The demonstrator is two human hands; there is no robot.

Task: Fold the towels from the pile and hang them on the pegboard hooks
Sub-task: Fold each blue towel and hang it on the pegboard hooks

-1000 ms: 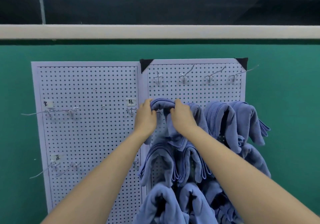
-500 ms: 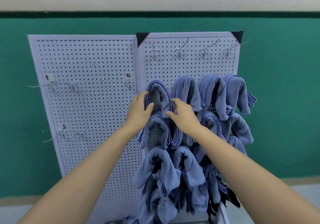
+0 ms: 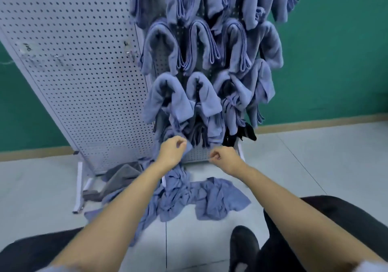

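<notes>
Left hand (image 3: 171, 152) pinches 1 towel (image 3: 178, 178) from the pile (image 3: 218, 200) on the floor (image 3: 315, 166) at the bottom edge of the pegboard (image 3: 84, 61); right hand (image 3: 225, 158) curled, apparently empty (blurred). Risk: tangled neighbours lift too, spoiling the fold.

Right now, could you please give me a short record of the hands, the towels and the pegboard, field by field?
left hand: grips a blue towel trailing up from the floor pile
right hand: fingers curled, nothing visible in it
pile: crumpled blue towels on the floor at the foot of the pegboard
grey towel: on the floor, left of the pile
hung towels: folded blue ones draped in rows on the right panel
left panel: bare hooks, no towels
</notes>
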